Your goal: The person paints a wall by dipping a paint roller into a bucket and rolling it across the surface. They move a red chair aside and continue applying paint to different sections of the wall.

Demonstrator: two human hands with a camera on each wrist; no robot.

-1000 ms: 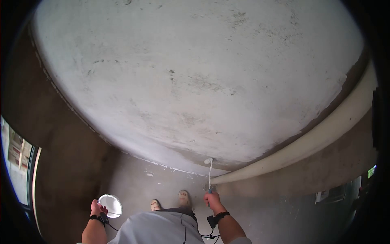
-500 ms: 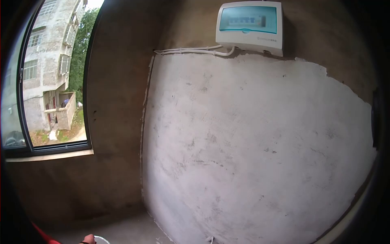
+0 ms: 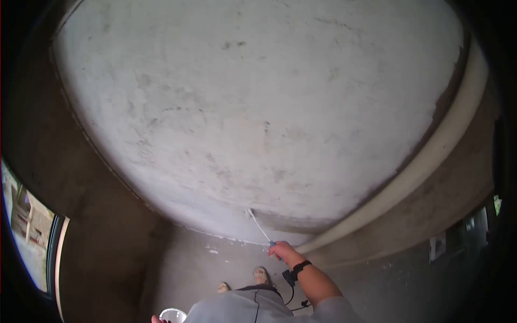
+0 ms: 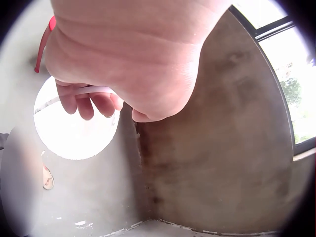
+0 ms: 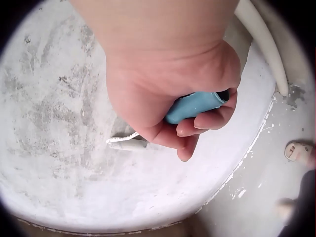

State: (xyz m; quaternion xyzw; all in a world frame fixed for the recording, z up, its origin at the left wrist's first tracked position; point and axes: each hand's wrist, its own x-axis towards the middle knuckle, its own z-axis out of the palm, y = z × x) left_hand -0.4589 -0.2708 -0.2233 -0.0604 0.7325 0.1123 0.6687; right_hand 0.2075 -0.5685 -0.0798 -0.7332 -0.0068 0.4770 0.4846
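Note:
My right hand [image 3: 283, 251] grips the blue handle [image 5: 195, 107] of a small paint roller, fingers curled round it. The roller's white head [image 5: 128, 144] lies against the lower part of the whitish wall [image 3: 258, 134], at the end of a thin bent rod. In the left wrist view, the fingers of my left hand [image 4: 128, 59] curl round the thin white bail of a white bucket [image 4: 74, 133]. That bucket hangs low beside my body, cut off by the bottom edge in the head view. Glare hides what is inside it.
A pale pipe [image 3: 398, 194] runs along the wall's right side. Bare brown wall [image 3: 102, 215] with a window [image 3: 27, 231] stands on the left. My sandalled feet [image 3: 261, 275] are on the grey floor [image 3: 199, 264], which has white splashes near the wall's foot.
The head view tilted up to a breaker box and window, then back down. Against the wall, the roller is now further left, its rod slanted. The bucket has slipped toward the bottom edge of view.

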